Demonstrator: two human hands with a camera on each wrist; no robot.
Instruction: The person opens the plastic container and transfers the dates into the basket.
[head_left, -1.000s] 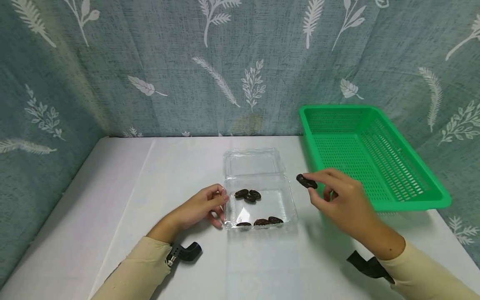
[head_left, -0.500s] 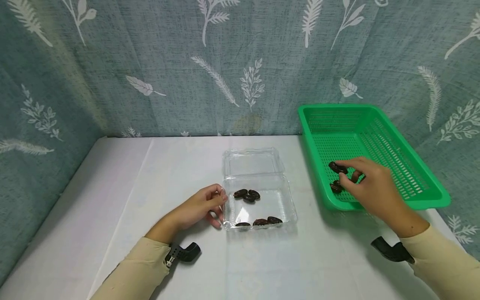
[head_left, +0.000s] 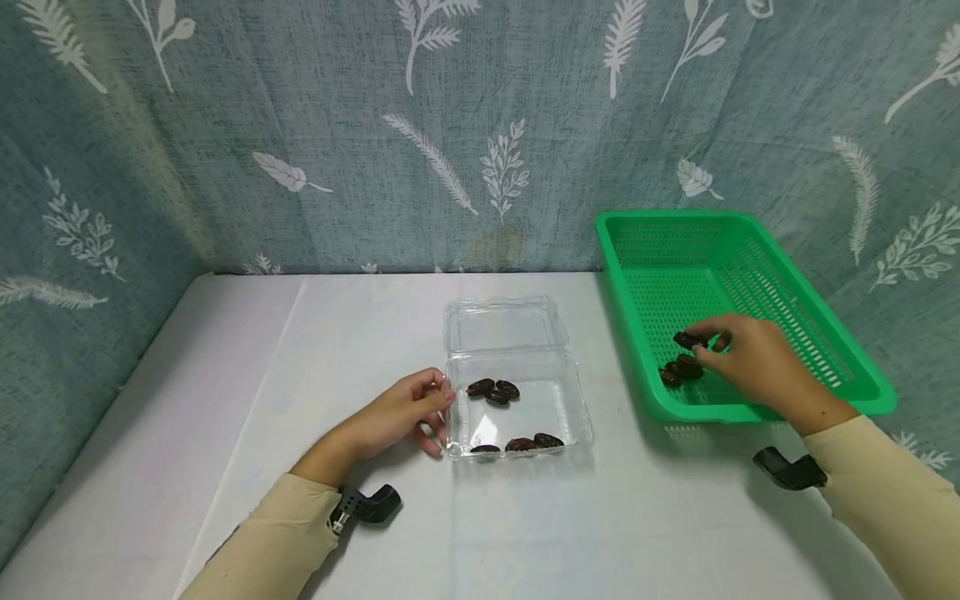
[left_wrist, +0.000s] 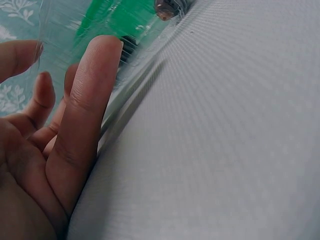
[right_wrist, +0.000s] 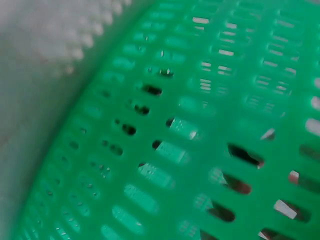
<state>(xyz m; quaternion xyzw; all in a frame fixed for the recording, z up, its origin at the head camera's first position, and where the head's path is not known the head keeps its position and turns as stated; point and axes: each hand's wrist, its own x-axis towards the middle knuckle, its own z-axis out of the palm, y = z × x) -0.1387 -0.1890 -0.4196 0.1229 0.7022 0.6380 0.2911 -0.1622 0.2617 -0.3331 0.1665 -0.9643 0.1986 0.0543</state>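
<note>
A clear plastic container (head_left: 579, 421) lies open on the white table, its lid (head_left: 502, 325) folded back, with several dark dates (head_left: 495, 389) inside. My left hand (head_left: 442, 417) holds its left wall; in the left wrist view the fingers (left_wrist: 85, 115) lie along the clear wall (left_wrist: 135, 80) with the thumb on the other side. My right hand (head_left: 701, 342) is inside the green basket (head_left: 750, 412) and pinches one date (head_left: 685, 340) at its fingertips, just above two dates (head_left: 678, 370) on the basket floor. The right wrist view shows only green mesh (right_wrist: 200, 125).
The basket stands at the table's right side against the leaf-patterned curtain (head_left: 450, 125), which closes in the back and left. White tabletop (head_left: 300, 350) stretches left of the container and in front of it. Black camera mounts (head_left: 367, 504) sit on both wrists.
My right hand carried a date from beside the container rightward into the basket and lowered it toward the dates there. The left hand has stayed at the container.
</note>
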